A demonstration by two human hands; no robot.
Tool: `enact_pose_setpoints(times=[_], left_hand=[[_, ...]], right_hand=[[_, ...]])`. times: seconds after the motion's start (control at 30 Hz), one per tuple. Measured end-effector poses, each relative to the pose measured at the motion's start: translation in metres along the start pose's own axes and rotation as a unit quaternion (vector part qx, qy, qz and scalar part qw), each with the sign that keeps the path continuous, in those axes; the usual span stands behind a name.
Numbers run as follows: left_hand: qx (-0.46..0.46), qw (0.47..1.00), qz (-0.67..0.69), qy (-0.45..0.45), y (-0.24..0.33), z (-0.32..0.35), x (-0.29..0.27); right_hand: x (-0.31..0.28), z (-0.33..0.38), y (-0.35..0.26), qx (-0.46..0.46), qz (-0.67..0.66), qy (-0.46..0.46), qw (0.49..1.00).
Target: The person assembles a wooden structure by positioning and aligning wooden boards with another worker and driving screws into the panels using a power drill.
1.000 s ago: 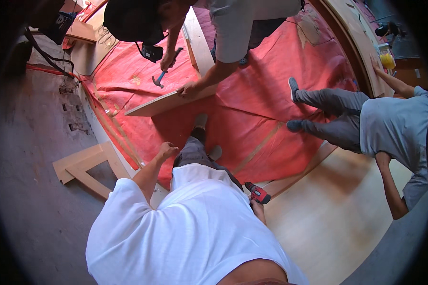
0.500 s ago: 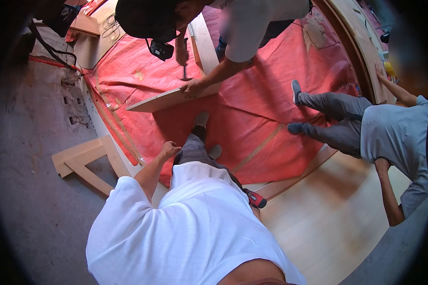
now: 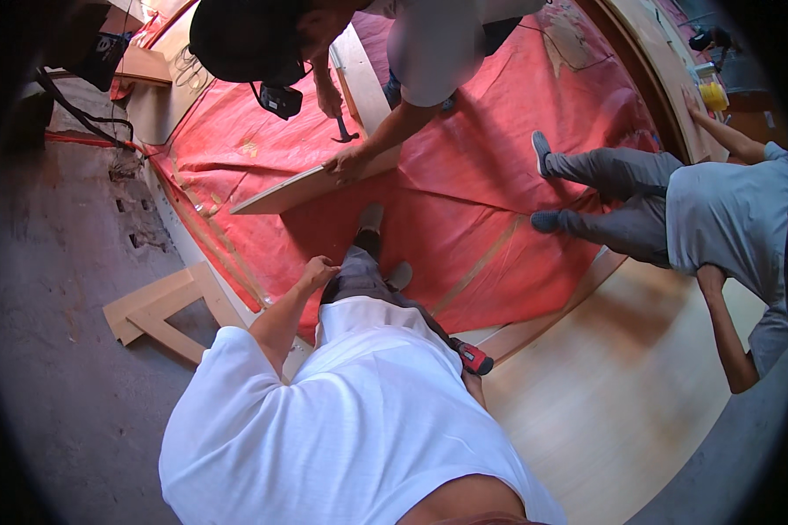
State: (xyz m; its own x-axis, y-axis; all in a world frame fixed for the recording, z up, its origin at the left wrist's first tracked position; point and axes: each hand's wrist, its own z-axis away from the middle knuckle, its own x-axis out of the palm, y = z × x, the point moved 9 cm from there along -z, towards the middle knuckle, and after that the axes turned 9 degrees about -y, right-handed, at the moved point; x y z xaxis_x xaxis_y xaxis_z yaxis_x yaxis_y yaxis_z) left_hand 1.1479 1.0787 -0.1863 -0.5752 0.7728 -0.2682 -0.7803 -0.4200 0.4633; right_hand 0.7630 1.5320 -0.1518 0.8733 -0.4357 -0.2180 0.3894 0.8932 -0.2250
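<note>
My left hand (image 3: 320, 272) is beside my left thigh, its fingers curled together; whatever is in them, if anything, is too small to make out. At my right hip, a red and black cordless drill (image 3: 474, 358) sticks out past my white shirt. My right hand (image 3: 471, 379) is at the drill, mostly hidden by the tool and shirt, and appears to grip it. In front of me a person bends over a wooden board (image 3: 311, 185), one hand (image 3: 348, 164) on its upper edge. That person's other hand (image 3: 329, 101) holds a claw hammer (image 3: 343, 129).
Red plastic sheeting (image 3: 499, 271) covers the floor. A wooden frame piece (image 3: 162, 308) lies at my left on concrete. A pale panel (image 3: 604, 385) spreads to my right. Another person (image 3: 718, 214) stands at the right, touching a long wooden panel (image 3: 674, 87).
The hammer has turned, its head now tilted beside the board. The bent person has shifted slightly left in the view. My left hand has moved slightly right and up; the drill stays by my hip.
</note>
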Motion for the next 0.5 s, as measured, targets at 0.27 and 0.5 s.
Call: enact_pose_setpoints(times=[0.27,0.5], left_hand=[[0.024,0.999,0.007,0.026,-0.001,0.005,-0.002],[0.001,0.999,-0.020,0.029,0.004,0.012,-0.008]], right_hand=[[0.009,-0.002,0.004,-0.004,-0.015,0.000,1.000],[0.015,-0.010,0.009,-0.005,-0.033,-0.001,0.999]])
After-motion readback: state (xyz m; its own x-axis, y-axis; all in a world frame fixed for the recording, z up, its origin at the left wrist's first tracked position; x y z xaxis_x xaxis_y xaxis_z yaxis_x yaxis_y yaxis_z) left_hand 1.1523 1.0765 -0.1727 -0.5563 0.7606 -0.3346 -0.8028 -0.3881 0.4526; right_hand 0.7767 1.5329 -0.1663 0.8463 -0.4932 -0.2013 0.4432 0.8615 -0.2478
